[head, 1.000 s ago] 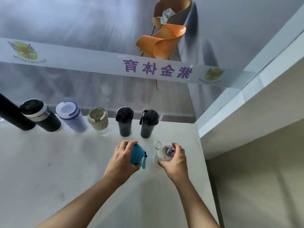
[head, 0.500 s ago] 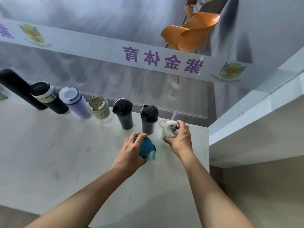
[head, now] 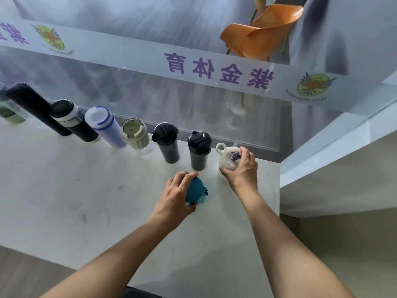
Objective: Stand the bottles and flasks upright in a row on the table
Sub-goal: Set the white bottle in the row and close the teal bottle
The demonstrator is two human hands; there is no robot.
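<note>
A row of upright bottles lines the back edge of the white table [head: 64, 190]: a tall black flask [head: 36, 108], a black flask with a steel band [head: 73, 121], a lilac bottle [head: 105, 125], a beige tumbler [head: 135, 134] and two black tumblers [head: 167, 143] [head: 198, 150]. My right hand [head: 241, 168] grips a white bottle with a loop handle [head: 226, 157], upright at the right end of the row. My left hand [head: 176, 196] holds a teal-lidded bottle [head: 195, 191] from above, in front of the row.
A glass partition with a white banner [head: 193, 67] stands right behind the row. An orange chair [head: 262, 33] sits beyond the glass. The table's right edge [head: 279, 190] drops off just right of the white bottle. A green bottle [head: 8, 115] shows at far left.
My right hand carried the white bottle back from mid-table to the right end of the row. My left hand kept hold of the teal bottle, which stayed in front of the row.
</note>
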